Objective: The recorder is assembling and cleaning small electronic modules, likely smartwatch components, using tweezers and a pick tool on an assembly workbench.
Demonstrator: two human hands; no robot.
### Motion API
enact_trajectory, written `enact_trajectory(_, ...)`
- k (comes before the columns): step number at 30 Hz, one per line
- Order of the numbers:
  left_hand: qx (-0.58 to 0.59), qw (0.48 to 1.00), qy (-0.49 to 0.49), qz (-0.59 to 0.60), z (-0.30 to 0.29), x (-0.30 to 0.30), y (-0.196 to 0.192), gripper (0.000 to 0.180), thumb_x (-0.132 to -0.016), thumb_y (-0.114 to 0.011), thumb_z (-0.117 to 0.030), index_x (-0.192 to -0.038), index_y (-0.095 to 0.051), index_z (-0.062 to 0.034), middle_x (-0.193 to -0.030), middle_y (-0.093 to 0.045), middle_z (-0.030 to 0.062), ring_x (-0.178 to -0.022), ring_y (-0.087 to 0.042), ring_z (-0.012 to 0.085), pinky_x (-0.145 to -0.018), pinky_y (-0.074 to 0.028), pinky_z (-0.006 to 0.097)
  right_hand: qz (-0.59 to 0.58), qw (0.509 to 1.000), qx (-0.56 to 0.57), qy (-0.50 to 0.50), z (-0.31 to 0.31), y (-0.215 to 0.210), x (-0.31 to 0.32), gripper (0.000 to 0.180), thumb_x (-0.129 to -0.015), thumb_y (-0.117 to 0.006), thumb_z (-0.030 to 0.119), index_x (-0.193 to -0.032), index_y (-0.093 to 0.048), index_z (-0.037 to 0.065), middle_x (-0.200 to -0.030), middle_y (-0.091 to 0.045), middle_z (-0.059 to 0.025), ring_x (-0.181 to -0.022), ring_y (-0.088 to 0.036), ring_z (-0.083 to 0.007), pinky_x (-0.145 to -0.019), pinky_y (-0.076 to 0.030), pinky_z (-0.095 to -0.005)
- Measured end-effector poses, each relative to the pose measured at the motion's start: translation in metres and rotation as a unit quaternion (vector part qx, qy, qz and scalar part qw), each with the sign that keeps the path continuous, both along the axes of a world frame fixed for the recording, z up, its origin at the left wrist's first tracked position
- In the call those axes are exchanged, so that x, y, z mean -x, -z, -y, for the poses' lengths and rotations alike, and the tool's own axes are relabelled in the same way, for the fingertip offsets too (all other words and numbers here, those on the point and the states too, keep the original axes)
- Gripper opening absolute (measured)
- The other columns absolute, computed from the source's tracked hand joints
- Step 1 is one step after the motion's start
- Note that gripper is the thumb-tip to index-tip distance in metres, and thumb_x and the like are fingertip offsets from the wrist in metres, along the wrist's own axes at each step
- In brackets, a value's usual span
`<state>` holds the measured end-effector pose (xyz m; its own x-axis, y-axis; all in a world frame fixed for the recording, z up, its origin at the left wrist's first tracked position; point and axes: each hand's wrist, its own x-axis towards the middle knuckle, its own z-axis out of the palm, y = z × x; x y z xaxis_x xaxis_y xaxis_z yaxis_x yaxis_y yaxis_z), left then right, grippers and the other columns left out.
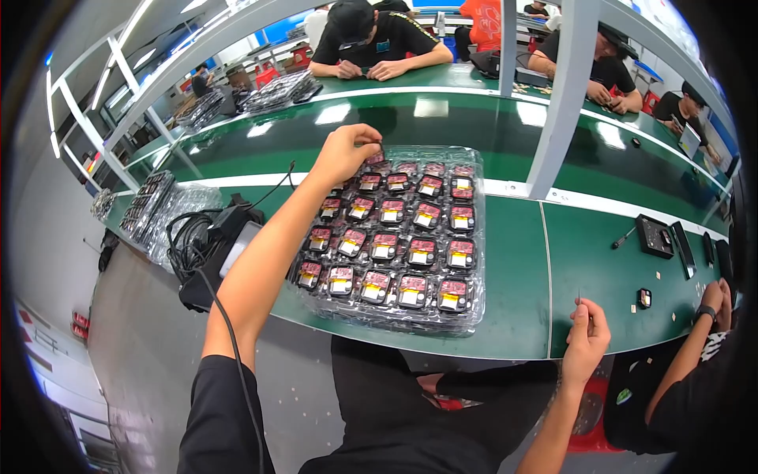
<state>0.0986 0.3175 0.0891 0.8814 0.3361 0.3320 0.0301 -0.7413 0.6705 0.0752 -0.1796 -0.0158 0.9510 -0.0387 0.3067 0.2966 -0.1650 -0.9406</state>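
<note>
A clear plastic tray point(478, 296), one of a stack, holds rows of small black square devices with pink, yellow and white labels, such as this device point(421, 252). My left hand point(345, 156) reaches to the far left corner of the tray. Its fingers are closed on one of these labelled devices point(376, 156), partly hidden by the fingertips. Over the table's front edge, right of the tray, my right hand point(586, 340) is closed on a thin pointed tool point(579, 294). Only the slim tip shows, so its kind is unclear.
Left of the tray lie a coiled black cable point(192, 241) and more stacked plastic trays point(150, 207). A grey metal post point(557, 118) rises behind the table. At right, a co-worker's hand point(716, 300) is near a black box point(654, 236), a screwdriver point(622, 240) and a loose device point(645, 298).
</note>
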Motion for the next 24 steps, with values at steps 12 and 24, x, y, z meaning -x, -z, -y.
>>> enact_trajectory(12,-0.248,0.960,0.027,0.129,0.062,0.033,-0.028,0.025,-0.088,-0.069,-0.007,-0.113,-0.070,-0.0027,-0.126,-0.064,0.0169,-0.120,-0.060,0.0331,-0.102,-0.045,0.038,0.035,0.998,0.040,-0.027,-0.006,-0.009,-0.001,0.015,-0.098,-0.063,0.009,-0.103,-0.067,-0.005,-0.088,-0.068,-0.0113,-0.080,-0.064,-0.0154,-0.070,-0.050,-0.0286)
enact_trajectory(24,-0.076,0.849,0.475,0.219,0.289,0.167,0.050,0.024,-0.075,-0.078,-0.008,-0.099,-0.075,-0.0089,-0.107,-0.069,0.0095,-0.105,-0.067,0.0268,-0.089,-0.056,0.041,-0.055,0.807,0.477,0.344,0.114,-0.027,-0.076,0.039,-0.093,-0.063,0.030,-0.123,-0.060,0.004,-0.127,-0.057,-0.0196,-0.098,-0.066,-0.0437,-0.085,-0.052,-0.0508)
